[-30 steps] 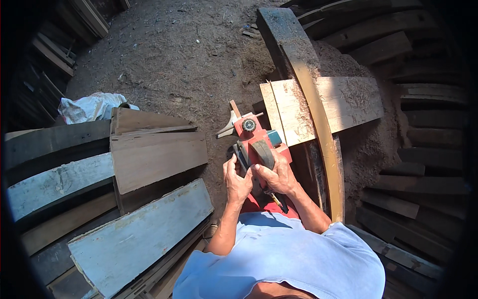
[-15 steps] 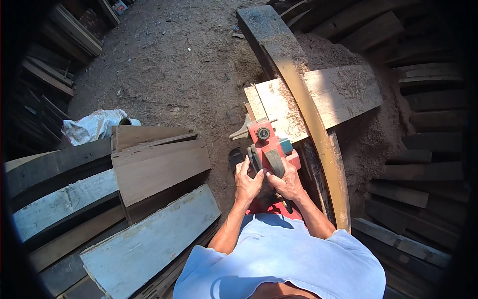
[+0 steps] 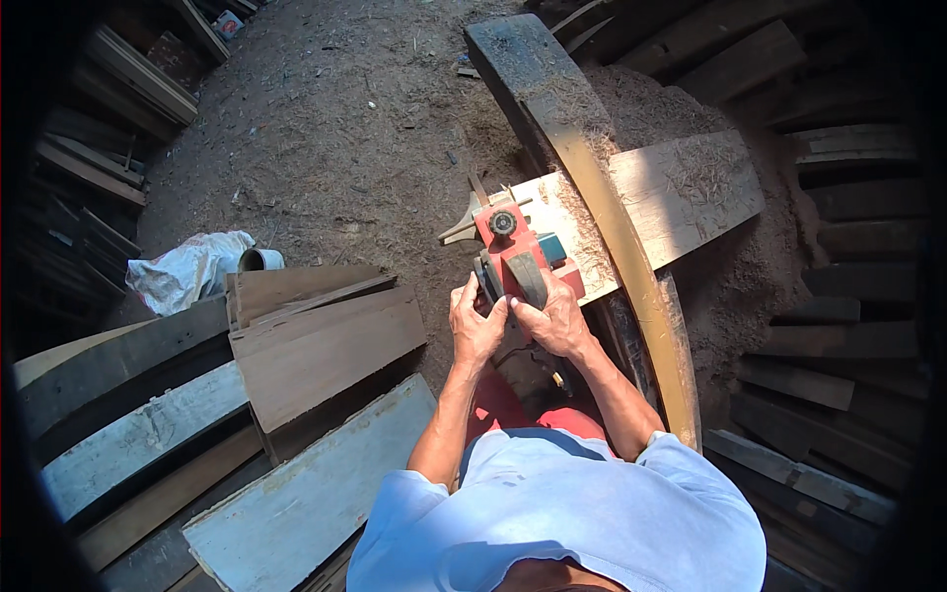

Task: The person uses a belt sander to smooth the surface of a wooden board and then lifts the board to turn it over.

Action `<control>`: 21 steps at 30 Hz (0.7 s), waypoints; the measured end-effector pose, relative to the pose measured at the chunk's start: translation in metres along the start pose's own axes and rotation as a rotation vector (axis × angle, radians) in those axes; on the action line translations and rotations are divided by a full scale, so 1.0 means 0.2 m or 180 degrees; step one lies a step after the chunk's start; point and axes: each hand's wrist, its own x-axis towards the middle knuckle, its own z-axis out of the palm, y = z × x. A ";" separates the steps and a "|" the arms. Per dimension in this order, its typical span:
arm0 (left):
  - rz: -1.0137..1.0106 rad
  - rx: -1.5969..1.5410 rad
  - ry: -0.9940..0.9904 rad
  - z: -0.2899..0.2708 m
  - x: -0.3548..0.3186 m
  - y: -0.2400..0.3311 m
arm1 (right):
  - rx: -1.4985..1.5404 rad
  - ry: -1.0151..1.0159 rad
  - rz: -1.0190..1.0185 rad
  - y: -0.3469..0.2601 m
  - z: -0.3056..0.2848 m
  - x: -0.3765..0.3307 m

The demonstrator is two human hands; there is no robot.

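A red electric hand planer with a round black front knob is in front of me, just left of a long narrow wooden beam. My right hand is closed around its dark rear handle. My left hand grips the black part on its left side, the thumbs of both hands close together. Beneath and beyond the planer, a pale board passes crosswise under the beam, strewn with curled shavings. The planer's underside is hidden.
Stacked boards lie at my left, with a pale painted plank nearest. Behind them are a white sack and a small bucket. More timber lines the right. Shavings cover the ground.
Both hands have carried the planer forward and slightly left, away from my body. My arms are stretched out further. The grip looks the same.
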 end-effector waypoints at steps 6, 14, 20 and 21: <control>0.0039 -0.0027 0.0008 -0.06 0.30 0.06 | 0.0057 0.0229 -0.0286 -0.05 0.02 0.28; -0.0010 -0.0728 -0.0025 -0.17 0.63 -0.03 | 0.0037 0.0047 -0.0404 -0.17 0.10 0.52; 0.0192 -0.0771 0.0827 -0.39 0.67 0.16 | 0.0151 -0.0649 -0.0092 -0.17 0.22 0.24; 0.0386 -0.0599 0.0854 -0.41 0.72 0.14 | 0.0061 -0.0882 0.0125 -0.18 0.23 0.18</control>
